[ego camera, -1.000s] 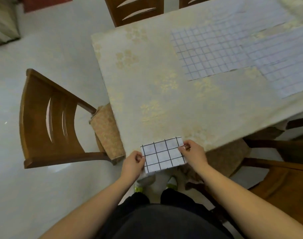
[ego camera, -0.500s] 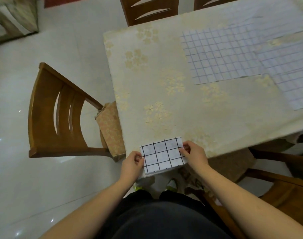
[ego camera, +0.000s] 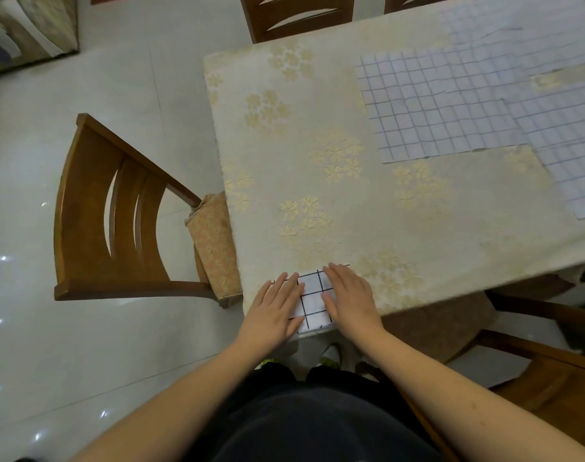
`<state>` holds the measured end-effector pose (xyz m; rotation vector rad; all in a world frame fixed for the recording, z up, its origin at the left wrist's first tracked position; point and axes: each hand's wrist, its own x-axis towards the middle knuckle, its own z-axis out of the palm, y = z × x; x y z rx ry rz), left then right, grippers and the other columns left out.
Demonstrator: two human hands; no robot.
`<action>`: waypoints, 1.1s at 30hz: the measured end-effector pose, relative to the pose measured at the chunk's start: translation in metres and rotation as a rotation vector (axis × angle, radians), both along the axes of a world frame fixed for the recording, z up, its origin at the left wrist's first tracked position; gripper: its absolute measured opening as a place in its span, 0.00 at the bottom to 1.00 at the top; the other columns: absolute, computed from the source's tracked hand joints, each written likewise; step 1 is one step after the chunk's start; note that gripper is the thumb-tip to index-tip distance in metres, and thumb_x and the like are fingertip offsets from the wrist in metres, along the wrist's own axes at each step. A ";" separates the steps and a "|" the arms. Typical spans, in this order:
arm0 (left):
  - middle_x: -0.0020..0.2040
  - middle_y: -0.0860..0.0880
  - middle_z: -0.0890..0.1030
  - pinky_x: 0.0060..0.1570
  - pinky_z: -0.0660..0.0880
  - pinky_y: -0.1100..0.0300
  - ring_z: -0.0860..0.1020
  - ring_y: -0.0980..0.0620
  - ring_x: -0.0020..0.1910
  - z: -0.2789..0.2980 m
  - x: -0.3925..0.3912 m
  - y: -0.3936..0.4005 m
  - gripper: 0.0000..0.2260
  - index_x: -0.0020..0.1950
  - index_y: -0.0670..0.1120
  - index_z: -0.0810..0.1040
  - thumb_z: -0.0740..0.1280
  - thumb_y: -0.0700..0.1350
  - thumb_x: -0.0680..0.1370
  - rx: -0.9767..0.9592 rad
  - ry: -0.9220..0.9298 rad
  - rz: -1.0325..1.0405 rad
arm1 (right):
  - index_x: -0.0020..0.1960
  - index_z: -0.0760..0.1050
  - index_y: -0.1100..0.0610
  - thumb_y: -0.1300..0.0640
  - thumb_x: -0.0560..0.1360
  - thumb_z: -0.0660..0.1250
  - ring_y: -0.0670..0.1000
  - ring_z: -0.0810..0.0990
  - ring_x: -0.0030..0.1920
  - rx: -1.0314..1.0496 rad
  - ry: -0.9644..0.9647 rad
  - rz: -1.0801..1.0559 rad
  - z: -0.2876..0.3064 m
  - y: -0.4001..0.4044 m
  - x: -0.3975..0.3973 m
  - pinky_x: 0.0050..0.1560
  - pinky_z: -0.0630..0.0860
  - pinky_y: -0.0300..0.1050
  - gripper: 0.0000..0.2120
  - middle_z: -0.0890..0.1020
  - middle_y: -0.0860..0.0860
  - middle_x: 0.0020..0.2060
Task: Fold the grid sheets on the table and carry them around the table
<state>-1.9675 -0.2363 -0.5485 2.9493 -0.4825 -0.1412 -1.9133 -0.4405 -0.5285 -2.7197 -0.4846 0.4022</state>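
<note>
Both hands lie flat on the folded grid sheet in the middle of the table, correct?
Not the middle. The head view shows the left hand and right hand flat on the folded grid sheet at the table's near corner, by its edge.

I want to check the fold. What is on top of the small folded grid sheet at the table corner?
Both hands lie flat on the folded sheet: the left hand covers its left part, the right hand its right. Only the middle strip shows; the edges under the hands are hidden.
</note>
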 end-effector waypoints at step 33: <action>0.78 0.45 0.37 0.75 0.42 0.47 0.39 0.45 0.77 0.009 0.005 0.013 0.44 0.79 0.44 0.39 0.49 0.73 0.76 0.226 0.440 0.030 | 0.79 0.38 0.53 0.34 0.78 0.42 0.50 0.38 0.78 -0.175 0.107 0.201 -0.021 -0.023 0.012 0.74 0.34 0.47 0.37 0.38 0.50 0.78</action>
